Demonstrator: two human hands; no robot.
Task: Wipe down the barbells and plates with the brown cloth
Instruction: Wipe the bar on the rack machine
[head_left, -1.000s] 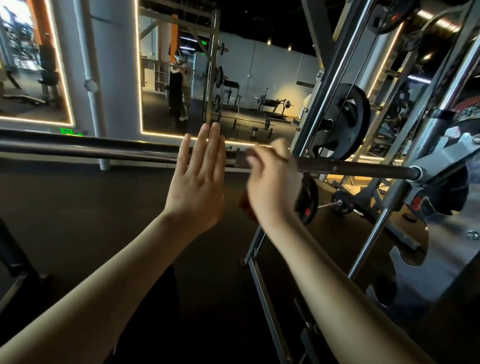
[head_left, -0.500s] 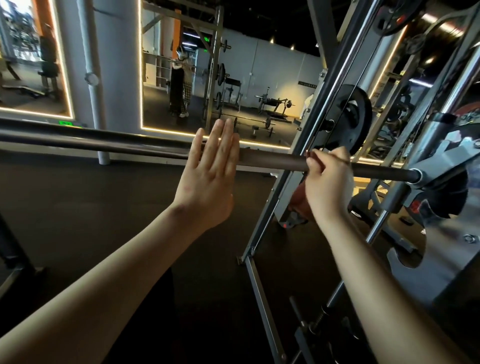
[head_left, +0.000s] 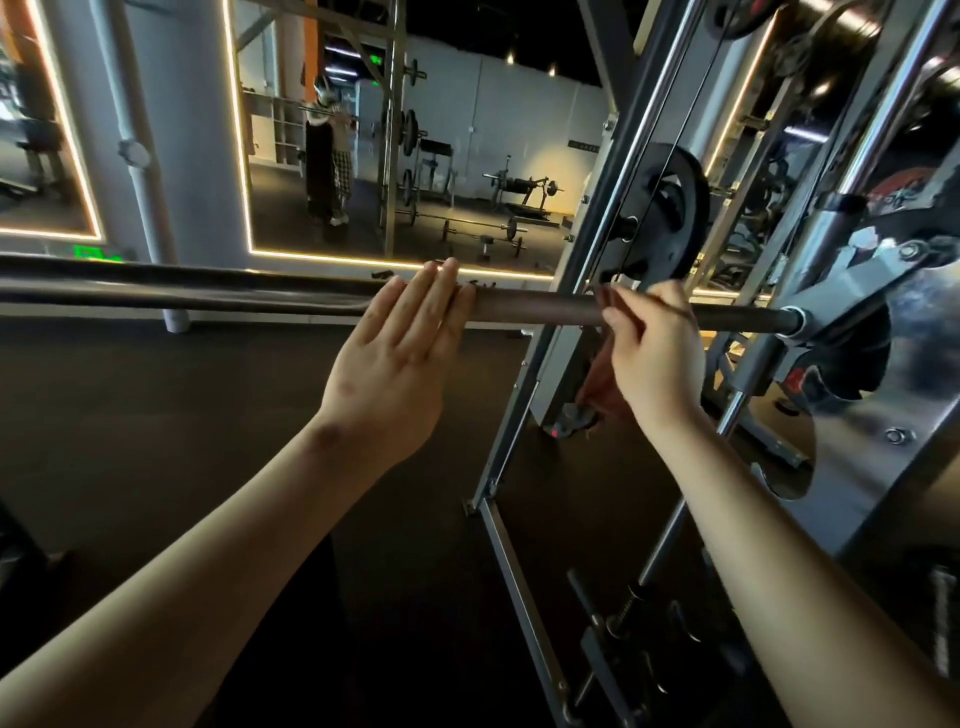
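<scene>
Now, from the head view: cloth on the bar.
The barbell (head_left: 535, 310) runs level, left to right, with its right end at the rack (head_left: 605, 171). My right hand (head_left: 649, 348) is curled round the brown cloth (head_left: 602, 384) on the bar. My left hand (head_left: 395, 358) lies flat against it, fingers straight.

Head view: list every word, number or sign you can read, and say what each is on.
Nothing reads clearly.
Green lit sign low on the wall: blurred.
Green sign seen in the mirror: too small.
Dark plaque, also in the mirror: too small.
Marks on the reddish plate: blurred.
</scene>
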